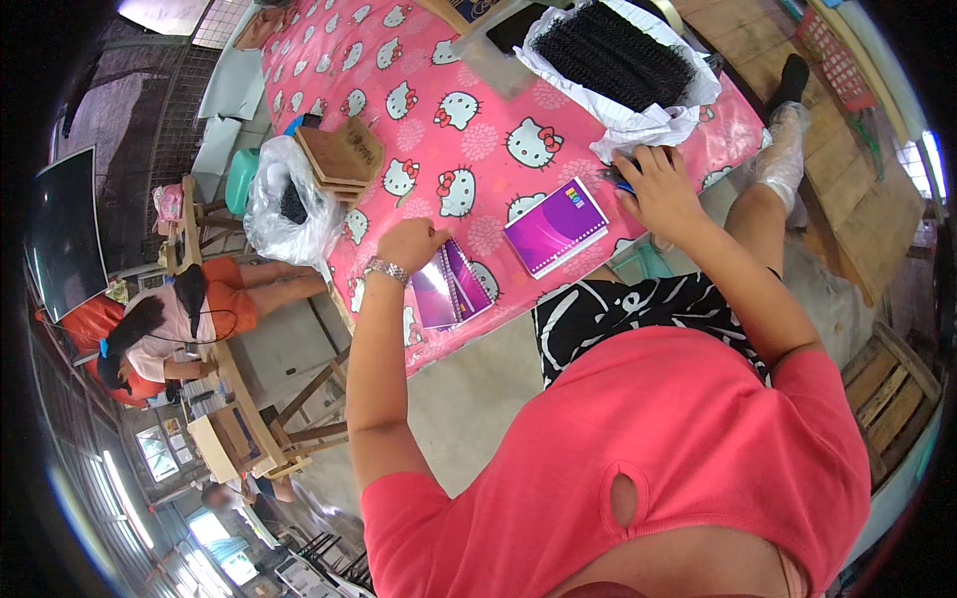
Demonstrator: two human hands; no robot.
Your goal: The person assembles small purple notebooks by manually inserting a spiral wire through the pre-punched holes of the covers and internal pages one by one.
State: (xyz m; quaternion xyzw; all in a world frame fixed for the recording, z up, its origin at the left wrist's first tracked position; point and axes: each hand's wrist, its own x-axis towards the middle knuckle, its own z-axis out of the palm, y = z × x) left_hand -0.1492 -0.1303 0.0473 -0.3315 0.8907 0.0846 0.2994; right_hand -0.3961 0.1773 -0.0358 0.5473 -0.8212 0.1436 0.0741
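Observation:
My left hand (407, 247), a watch on its wrist, is closed at the upper end of a purple spiral notebook (434, 291). Another purple notebook (471, 282) lies partly under it. To the right, a purple-covered pad of white pages (556, 227) lies flat on the table, apart from both hands. My right hand (660, 189) curls around a small blue-and-black tool (619, 180), mostly hidden by the fingers. Just beyond that hand, rows of black coils (613, 55) fill a container lined with white plastic (698, 90).
A pink cartoon-print cover (419, 140) spreads over the table. At its left edge stand brown boards (344, 159) and a clear plastic bag (284, 224) with black contents. A person (164, 324) bends over a wooden bench at the left. A wooden bench (867, 209) is on the right.

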